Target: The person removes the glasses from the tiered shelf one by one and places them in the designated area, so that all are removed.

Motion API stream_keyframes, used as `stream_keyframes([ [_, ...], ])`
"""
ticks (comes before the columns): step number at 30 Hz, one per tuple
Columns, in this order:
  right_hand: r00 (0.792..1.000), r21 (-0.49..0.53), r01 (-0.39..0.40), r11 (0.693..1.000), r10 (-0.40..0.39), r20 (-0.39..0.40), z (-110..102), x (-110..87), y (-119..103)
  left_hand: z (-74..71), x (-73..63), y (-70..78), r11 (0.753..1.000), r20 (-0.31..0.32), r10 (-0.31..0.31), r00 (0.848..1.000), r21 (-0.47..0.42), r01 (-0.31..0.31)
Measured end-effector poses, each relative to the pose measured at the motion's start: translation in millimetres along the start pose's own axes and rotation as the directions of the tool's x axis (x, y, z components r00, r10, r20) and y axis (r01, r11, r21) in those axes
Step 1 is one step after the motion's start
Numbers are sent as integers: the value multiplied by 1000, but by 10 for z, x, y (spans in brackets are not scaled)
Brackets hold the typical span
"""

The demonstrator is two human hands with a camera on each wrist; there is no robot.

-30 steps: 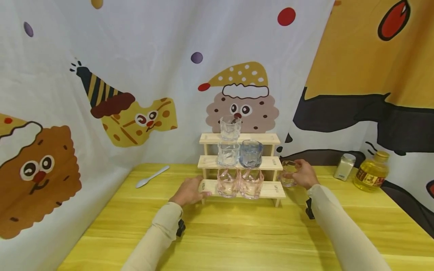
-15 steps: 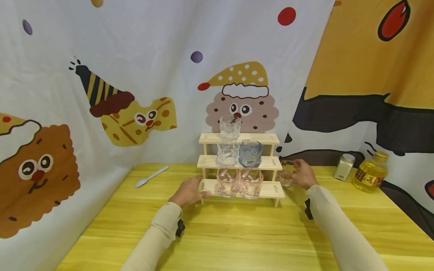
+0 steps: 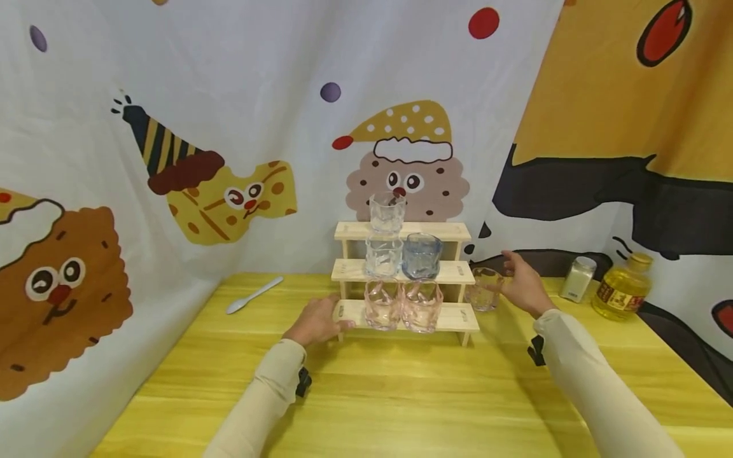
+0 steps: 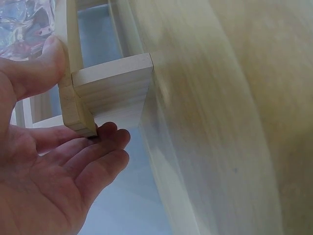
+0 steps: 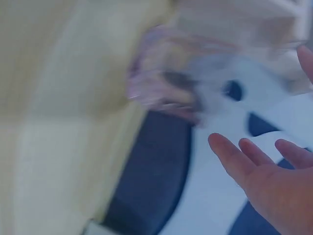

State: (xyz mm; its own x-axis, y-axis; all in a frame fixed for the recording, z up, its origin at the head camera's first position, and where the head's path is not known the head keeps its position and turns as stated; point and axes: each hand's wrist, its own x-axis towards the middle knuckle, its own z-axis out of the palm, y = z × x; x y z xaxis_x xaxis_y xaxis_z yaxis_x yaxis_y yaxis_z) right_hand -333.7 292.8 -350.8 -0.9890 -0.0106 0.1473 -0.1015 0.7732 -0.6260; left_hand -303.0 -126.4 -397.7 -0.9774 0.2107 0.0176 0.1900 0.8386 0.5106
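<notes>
A small three-step wooden display stand stands on the table with drinking glasses on its steps. My left hand grips the left end of the lowest step; in the left wrist view the thumb lies on top and the fingers curl beneath the board. A pinkish clear glass is on the table at the stand's right side. Beside it is my right hand, fingers extended and spread; in the right wrist view a gap shows between fingertips and the blurred glass.
Two pink glasses share the bottom step. On the middle step are a clear glass and a blue glass; another clear glass tops the stand. A spoon lies left; a shaker jar and oil bottle stand right.
My right hand has let go of the glass beside the stand, its fingers opening as it shifts right. My left hand keeps its hold on the stand.
</notes>
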Motion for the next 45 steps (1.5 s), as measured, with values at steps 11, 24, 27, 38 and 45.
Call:
stream_keyframes([
  [11, 984, 93, 163, 982, -154, -95, -48, -73, -546, -74, 48, -2, 1000, -4, 10, 1000, 11, -10],
  [24, 966, 299, 250, 921, -214, -149, 74, 63, -1026, -64, 52, 20, 1000, -4, 2, 1000, 8, -2],
  [27, 969, 334, 242, 911, -208, -133, 89, 131, -1136, -60, 45, 15, 1000, -9, -7, 1000, 12, 7],
  [38, 971, 304, 238, 922, -220, -94, 192, 386, -1542, -29, 10, 44, 1000, 11, -28, 1000, -3, 28],
  [45, 977, 289, 215, 933, -205, -64, 330, 543, -1793, -28, 4, 43, 1000, 8, -27, 1000, -1, 27],
])
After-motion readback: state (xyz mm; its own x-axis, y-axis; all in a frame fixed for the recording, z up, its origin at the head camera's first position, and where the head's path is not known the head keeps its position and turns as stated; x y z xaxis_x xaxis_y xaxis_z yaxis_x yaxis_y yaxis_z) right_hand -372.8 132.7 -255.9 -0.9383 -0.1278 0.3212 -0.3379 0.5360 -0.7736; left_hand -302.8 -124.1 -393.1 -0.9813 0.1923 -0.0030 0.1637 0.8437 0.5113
